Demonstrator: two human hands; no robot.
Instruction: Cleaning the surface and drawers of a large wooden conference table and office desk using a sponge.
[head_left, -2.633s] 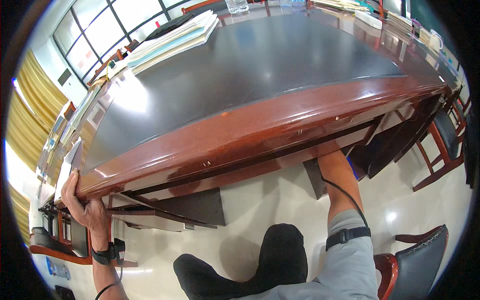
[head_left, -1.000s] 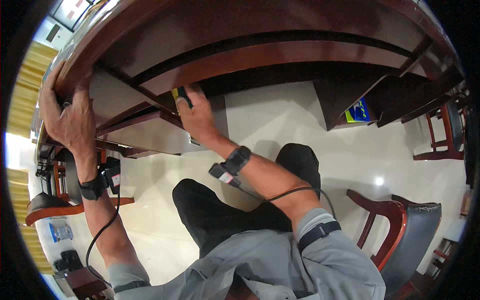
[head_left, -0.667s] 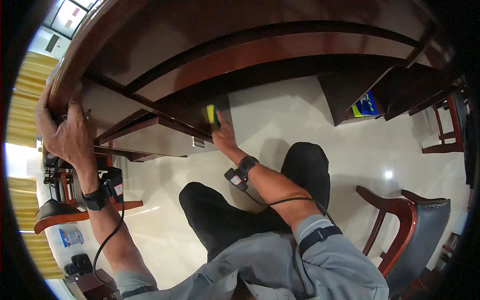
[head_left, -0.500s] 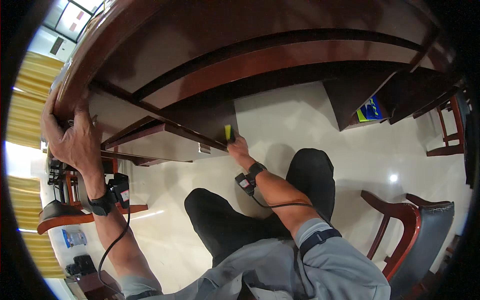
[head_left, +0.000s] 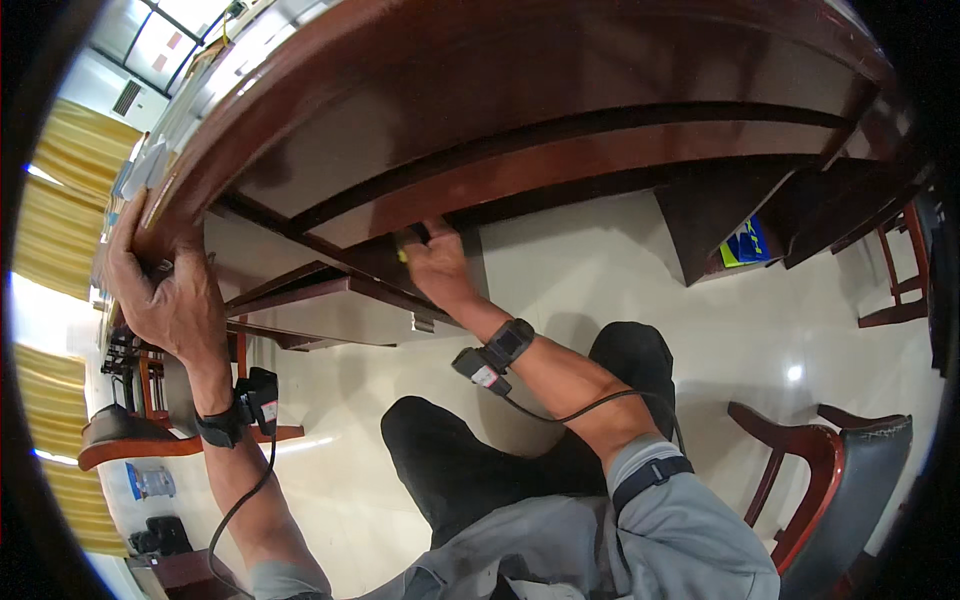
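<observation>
You have your left hand [head_left: 172,298] clamped on the table [head_left: 560,62] edge, thumb below, while the fingers of your right hand [head_left: 440,270], their tips partly hidden, appear pinched around a yellow sponge [head_left: 403,253] beneath the front rail, near the cabinet [head_left: 345,314] at left. The step in hand looks like wiping in that recess, though whether the sponge touches a surface you cannot tell from here. The next move probably calls for a steady grip and clearance from the rail.
</observation>
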